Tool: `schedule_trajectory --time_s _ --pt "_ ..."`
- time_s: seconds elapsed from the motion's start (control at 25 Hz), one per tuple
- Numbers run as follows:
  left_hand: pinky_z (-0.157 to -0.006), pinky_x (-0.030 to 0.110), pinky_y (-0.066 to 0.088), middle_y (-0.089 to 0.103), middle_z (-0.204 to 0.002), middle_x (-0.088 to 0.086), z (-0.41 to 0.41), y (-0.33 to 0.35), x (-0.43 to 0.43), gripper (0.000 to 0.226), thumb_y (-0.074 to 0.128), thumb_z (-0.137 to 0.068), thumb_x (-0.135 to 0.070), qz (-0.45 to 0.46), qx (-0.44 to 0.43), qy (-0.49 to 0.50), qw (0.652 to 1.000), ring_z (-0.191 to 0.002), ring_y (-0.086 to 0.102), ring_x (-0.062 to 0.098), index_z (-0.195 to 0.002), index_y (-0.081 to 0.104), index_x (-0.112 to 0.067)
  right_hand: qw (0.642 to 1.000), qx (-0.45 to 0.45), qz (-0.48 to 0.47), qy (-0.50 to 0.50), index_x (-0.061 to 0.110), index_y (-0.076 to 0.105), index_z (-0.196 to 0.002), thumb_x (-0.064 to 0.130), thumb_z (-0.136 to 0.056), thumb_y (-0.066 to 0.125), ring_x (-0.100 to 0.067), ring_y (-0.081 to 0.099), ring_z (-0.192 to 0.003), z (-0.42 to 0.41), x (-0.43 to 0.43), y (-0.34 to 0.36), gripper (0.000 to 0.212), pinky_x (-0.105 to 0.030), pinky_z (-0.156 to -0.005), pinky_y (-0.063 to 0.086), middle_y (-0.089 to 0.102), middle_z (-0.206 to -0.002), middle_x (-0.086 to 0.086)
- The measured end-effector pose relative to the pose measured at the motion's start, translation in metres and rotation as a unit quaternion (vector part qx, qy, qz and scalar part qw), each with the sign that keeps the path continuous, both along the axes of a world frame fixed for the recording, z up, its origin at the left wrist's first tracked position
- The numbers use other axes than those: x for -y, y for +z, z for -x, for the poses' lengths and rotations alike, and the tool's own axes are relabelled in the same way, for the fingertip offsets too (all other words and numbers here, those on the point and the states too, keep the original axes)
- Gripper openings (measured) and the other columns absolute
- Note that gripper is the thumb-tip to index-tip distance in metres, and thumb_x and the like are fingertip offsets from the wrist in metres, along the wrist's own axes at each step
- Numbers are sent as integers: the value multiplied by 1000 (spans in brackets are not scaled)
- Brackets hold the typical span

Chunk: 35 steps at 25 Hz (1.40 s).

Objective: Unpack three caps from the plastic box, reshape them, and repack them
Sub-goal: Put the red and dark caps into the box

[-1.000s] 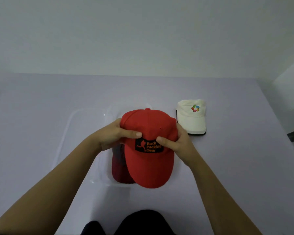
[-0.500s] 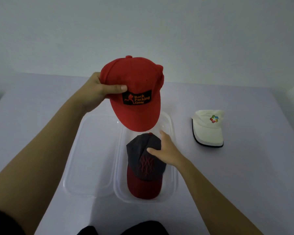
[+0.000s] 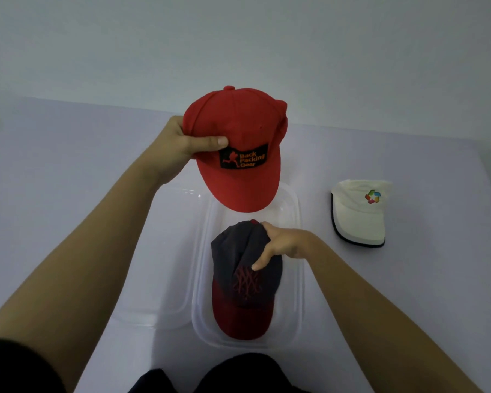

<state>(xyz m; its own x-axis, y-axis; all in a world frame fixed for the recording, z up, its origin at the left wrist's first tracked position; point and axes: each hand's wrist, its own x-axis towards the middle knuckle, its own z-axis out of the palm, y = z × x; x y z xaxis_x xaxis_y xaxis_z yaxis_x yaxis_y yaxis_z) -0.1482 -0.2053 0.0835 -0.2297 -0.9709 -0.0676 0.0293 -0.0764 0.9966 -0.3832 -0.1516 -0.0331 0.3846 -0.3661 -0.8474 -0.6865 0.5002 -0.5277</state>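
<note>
My left hand (image 3: 179, 148) grips the crown of a red cap (image 3: 238, 148) with a black "Back Packing Gear" patch and holds it in the air above the far end of the clear plastic box (image 3: 295, 279). A dark navy cap with a red brim (image 3: 238, 296) lies inside the box. My right hand (image 3: 281, 242) pinches the fabric of that cap's crown, bunching it. A white cap (image 3: 357, 214) with a coloured logo sits on the table to the right of the box.
The clear lid (image 3: 165, 251) lies flat on the table just left of the box. The pale lavender table (image 3: 68, 180) ends at a grey wall behind. A dark garment (image 3: 238, 375) shows at the bottom edge.
The red cap rose out of the box in my left hand alone. My right hand let go of it, dropped onto the navy cap and now pinches its crown.
</note>
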Motion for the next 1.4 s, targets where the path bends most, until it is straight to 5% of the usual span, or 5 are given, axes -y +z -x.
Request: schedule_trajectory --time_s 0.24,0.48,0.88,1.08,1.4 --pt "-87 41 54 74 -104 5 1 -8 1 39 78 -64 -18 -11 -19 15 1000 -104 67 27 -102 72 -16 991 -35 90 97 28 4 -145 23 -69 82 -29 40 -129 1 -3 9 109 -45 -106 39 33 -147 -9" --pt "-89 36 54 74 -102 2 -1 -13 -3 30 73 -71 -6 -21 -22 -5 1000 -104 67 25 -98 74 -19 948 32 279 148 37 22 -130 24 -72 77 -23 60 -105 -5 -62 59 81 -41 -89 53 57 -121 -5" --pt "-75 24 53 73 -79 3 33 -77 -79 3 69 -81 -7 -166 117 -172 964 -77 68 16 -83 72 -6 932 100 349 -8 48 31 -133 23 -76 74 -3 52 -117 20 -116 54 75 -27 -101 45 54 -130 13" --pt "-94 40 50 70 -103 19 35 -92 -97 35 60 -81 -25 -238 79 -145 957 -96 66 31 -101 67 4 917 51 383 -98 41 28 -124 37 -68 80 -6 48 -115 23 -114 36 76 -36 -101 46 43 -123 19" --pt "-83 34 51 71 -103 10 47 -99 -90 23 49 -90 -12 -348 19 -49 936 -94 66 24 -105 65 -4 903 -98 414 -65 32 -4 -147 81 -49 58 -13 1 -144 27 -93 13 126 -55 -112 -12 10 -156 2"
